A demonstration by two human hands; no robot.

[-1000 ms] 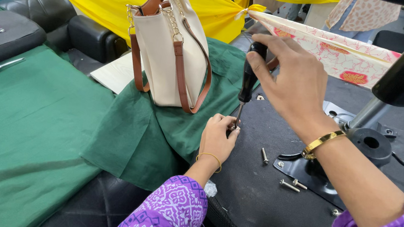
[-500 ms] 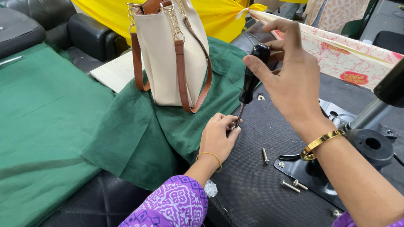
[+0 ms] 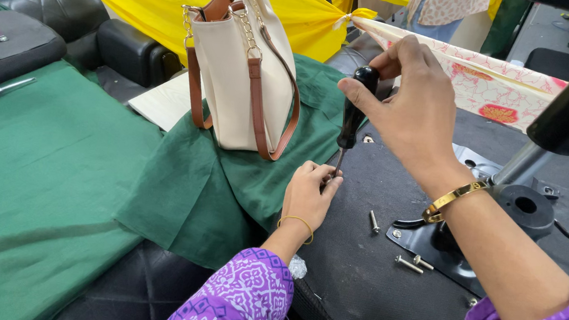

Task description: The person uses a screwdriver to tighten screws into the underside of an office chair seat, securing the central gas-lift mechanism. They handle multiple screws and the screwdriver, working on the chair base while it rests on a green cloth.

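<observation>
Fingers of the right hand (image 3: 414, 113) wrap the black handle of a screwdriver (image 3: 355, 114), the grip closed tight around it, with the tool standing nearly upright. Its thin shaft runs down to the left hand (image 3: 309, 197), whose fingertips pinch shut around the tip near the left edge of the black upturned chair seat (image 3: 369, 293). Three loose screws (image 3: 408, 264) lie on that seat, just beside the metal base plate (image 3: 443, 241). A cream handbag (image 3: 237, 72) with brown straps stands upright on green cloth (image 3: 54, 172), near the screwdriver but apart.
</observation>
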